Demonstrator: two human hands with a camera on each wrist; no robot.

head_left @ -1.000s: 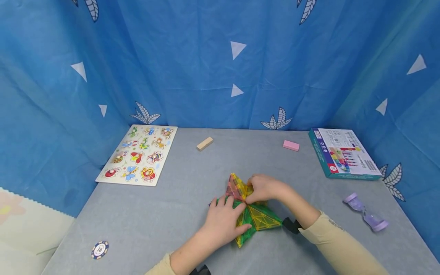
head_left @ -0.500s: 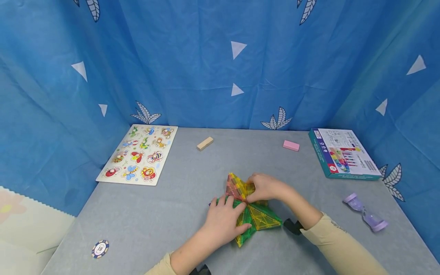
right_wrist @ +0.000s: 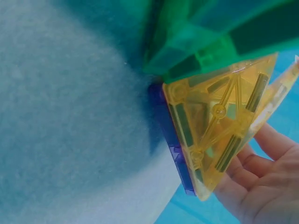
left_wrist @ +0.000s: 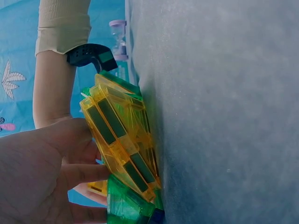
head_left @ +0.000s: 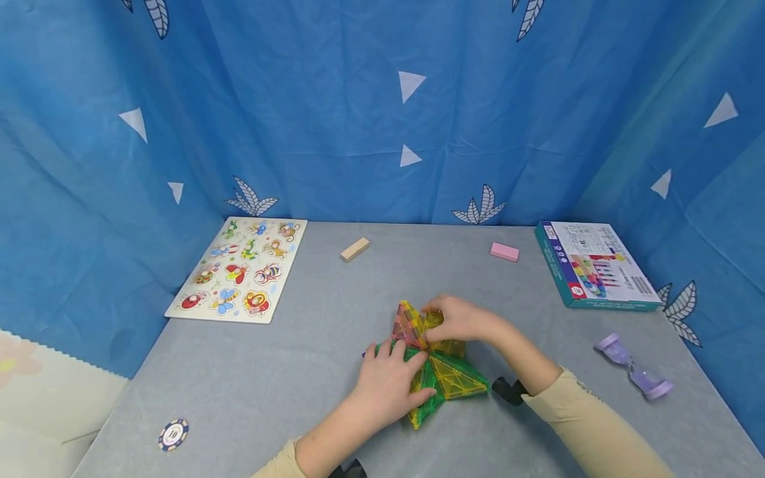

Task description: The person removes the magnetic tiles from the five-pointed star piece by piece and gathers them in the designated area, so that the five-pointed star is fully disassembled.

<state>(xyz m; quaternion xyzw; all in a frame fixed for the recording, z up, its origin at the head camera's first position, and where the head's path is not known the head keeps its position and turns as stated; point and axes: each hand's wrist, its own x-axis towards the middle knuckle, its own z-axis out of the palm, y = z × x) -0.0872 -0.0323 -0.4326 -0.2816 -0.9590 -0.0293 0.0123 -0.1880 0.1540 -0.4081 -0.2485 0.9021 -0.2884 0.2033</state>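
Note:
A star-like cluster of translucent magnetic tiles (head_left: 454,377), green, yellow and red, sits on the grey table in the head view. My left hand (head_left: 387,390) rests over its left side with the fingers spread across green tiles and the thumb along the near edge. At the back, my right hand (head_left: 459,318) pinches a yellow triangular tile (head_left: 434,321) between thumb and fingers. Beside it stands a red tile (head_left: 406,326). In the left wrist view, fingertips touch the green tile (left_wrist: 124,200) below stacked yellow tiles (left_wrist: 124,140). A purple tile edge (right_wrist: 174,140) lies under a yellow tile in the right wrist view.
An insect puzzle board (head_left: 239,271) lies at back left, with a wooden block (head_left: 355,249) and pink block (head_left: 505,251) toward the back. A flat box (head_left: 597,265) and purple hourglass (head_left: 633,367) are on the right. A poker chip (head_left: 173,435) lies front left.
My right hand has lifted slightly up and back, showing more of the yellow tiles below it. My left hand stays in place on the cluster.

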